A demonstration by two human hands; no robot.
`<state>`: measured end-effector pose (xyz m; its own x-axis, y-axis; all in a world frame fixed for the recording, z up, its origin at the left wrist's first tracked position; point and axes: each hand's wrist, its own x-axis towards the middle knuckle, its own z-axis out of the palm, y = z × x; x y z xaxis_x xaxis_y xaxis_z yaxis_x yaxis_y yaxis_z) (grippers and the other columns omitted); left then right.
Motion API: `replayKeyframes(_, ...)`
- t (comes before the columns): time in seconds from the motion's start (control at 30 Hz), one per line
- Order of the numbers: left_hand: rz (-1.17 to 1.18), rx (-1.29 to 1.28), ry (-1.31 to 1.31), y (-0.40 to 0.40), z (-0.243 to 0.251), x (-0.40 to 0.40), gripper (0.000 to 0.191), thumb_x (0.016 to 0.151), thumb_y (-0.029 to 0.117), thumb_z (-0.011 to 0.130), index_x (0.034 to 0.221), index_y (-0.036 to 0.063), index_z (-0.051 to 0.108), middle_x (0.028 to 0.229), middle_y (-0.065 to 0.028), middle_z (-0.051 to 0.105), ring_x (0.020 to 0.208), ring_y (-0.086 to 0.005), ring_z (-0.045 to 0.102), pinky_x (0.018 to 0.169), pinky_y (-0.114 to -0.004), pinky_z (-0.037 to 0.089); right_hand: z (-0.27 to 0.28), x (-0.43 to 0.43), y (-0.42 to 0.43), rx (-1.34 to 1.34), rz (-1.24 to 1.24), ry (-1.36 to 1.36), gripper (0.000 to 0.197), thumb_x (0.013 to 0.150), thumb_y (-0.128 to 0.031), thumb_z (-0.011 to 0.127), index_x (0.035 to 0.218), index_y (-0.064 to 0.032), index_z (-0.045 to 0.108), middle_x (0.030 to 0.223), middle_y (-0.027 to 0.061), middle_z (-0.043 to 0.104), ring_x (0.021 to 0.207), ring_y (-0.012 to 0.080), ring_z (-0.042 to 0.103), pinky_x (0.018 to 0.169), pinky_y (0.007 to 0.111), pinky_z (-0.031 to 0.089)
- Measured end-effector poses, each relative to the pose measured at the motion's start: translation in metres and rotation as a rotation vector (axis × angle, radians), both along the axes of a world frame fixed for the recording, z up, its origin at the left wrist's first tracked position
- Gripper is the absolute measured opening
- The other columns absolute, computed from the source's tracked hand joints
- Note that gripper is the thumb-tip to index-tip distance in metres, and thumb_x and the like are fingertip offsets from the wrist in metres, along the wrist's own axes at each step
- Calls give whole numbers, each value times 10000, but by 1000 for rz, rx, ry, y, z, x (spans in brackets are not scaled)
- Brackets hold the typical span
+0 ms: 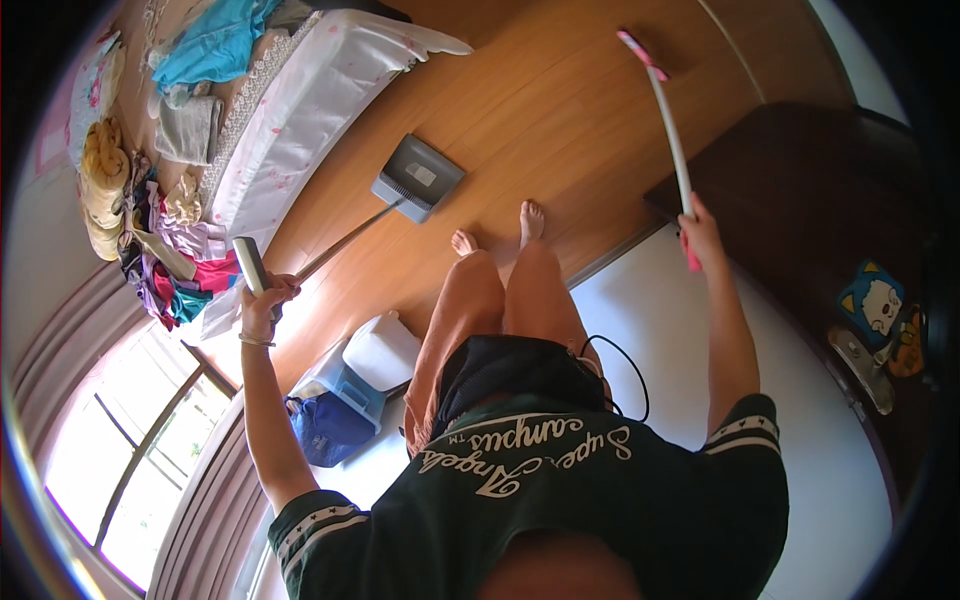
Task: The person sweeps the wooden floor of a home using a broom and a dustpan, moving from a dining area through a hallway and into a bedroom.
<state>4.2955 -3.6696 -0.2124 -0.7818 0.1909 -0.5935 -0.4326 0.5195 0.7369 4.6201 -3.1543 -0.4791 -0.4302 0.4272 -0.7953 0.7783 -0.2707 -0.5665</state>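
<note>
My left hand (268,304) is closed around the upper end of a thin metal handle (349,238). That handle runs down to a grey dustpan (418,178), whose toothed edge faces me and which bears a pale label. A thick light-grey piece (252,264) sticks up from the same hand; whether it belongs to the handle, I cannot tell. In my right hand (703,231) is a long white stick (670,127) with a pink grip end. Its narrow pink head (642,54) is over the wooden floor (517,127), far from the dustpan; contact is unclear.
A bed with a white satin skirt (300,127) stands at the left, bearing heaped clothes (176,255). A white bin (382,351) and a blue bag (334,427) are near my left side. Dark furniture (795,180) stands at the right. A black cable (637,367) loops by my hip.
</note>
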Motion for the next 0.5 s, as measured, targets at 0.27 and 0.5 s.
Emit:
replayKeyframes(0.27, 5, -63, -19, -84, 9, 2, 55, 627, 61, 536, 646, 25, 499, 765, -137, 592, 694, -205, 578, 712, -377, 502, -12, 1, -120, 19, 102, -149, 641, 712, -55, 448, 1322, -147, 273, 545, 83, 511, 390, 162, 497, 371, 318, 423)
replayKeyframes(0.5, 122, 52, -30, -117, 11, -8, 56, 634, -2, 520, 668, -17, 478, 684, -156, 570, 617, -201, 569, 607, -333, 497, 106, 22, -287, -311, 295, -192, 640, 756, -54, 426, 1337, -241, 234, 537, 65, 472, 406, 148, 477, 381, 291, 445)
